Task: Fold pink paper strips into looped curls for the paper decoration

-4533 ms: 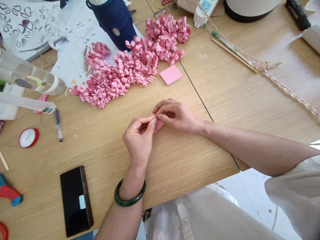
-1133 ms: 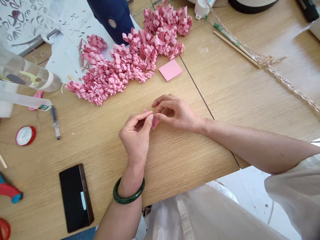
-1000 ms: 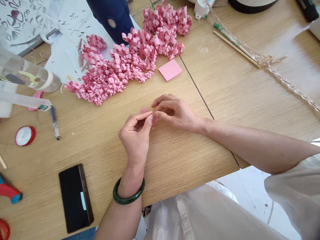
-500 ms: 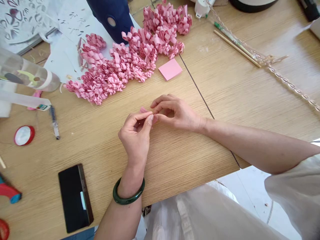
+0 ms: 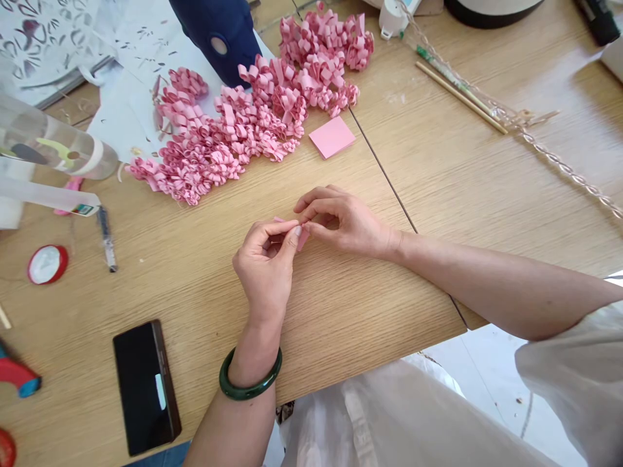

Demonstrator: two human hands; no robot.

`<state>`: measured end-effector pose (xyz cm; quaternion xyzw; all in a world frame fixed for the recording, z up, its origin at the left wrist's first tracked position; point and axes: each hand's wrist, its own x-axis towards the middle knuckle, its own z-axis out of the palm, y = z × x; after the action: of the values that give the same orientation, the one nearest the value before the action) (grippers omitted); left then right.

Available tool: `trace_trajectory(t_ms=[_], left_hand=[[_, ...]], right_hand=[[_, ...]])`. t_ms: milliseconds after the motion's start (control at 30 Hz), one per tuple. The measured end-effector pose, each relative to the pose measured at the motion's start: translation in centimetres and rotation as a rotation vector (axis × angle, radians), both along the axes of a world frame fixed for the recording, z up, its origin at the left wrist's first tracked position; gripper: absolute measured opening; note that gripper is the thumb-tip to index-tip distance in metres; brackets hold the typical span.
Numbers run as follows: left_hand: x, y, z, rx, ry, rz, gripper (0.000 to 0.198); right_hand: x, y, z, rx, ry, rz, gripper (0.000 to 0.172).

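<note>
Paper slip [image 5: 304, 238], pinched by left hand [image 5: 267, 267] and right hand [image 5: 354, 224], may crease if either pinch slips.

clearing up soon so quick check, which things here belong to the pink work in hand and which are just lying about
Likely part of the job:
- pink piece, pinched by the left hand, right hand fingertips at it
- pink square
- pink looped clusters

Probably just lying about:
- phone
- pen
- dark blue container

Pink paper slip [image 5: 302, 239], dark green bangle [image 5: 249, 393]
</note>
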<state>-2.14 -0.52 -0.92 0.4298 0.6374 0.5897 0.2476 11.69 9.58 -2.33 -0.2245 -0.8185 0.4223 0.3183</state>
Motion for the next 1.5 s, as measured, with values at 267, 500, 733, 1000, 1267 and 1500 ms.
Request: trace_trajectory(t_ms=[267, 500, 733, 1000, 1267, 1500], left_hand=[[-0.1, 0.0, -0.1, 0.029, 0.015, -0.014, 0.008], [-0.4, -0.1, -0.4, 0.045, 0.067, 0.002, 0.006], [-0.1, 0.1, -0.2, -0.025, -0.006, 0.039, 0.012], [-0.1, -0.3, 0.7, 0.057, 0.149, 0.128, 0.021], [0.4, -0.6, 1.2, 0.020, 0.347, 0.045, 0.016], [0.1, -0.4, 0.8, -0.026, 0.314, 0.005, 0.019]], right_hand=[[0.0, 0.1, -0.2, 0.040, 0.033, 0.029, 0.016], [0.0, 0.1, 0.0, -0.002, 0.041, 0.077, 0.013], [-0.1, -0.1, 0.1, -0.031, 0.030, 0.018, 0.012], [-0.2, -0.2, 0.3, -0.091, 0.014, -0.063, 0.008], [-0.3, -0.2, 0.2, -0.088, 0.009, -0.079, 0.009], [-0.2, -0.3, 0.2, -0.059, 0.028, -0.063, 0.009]])
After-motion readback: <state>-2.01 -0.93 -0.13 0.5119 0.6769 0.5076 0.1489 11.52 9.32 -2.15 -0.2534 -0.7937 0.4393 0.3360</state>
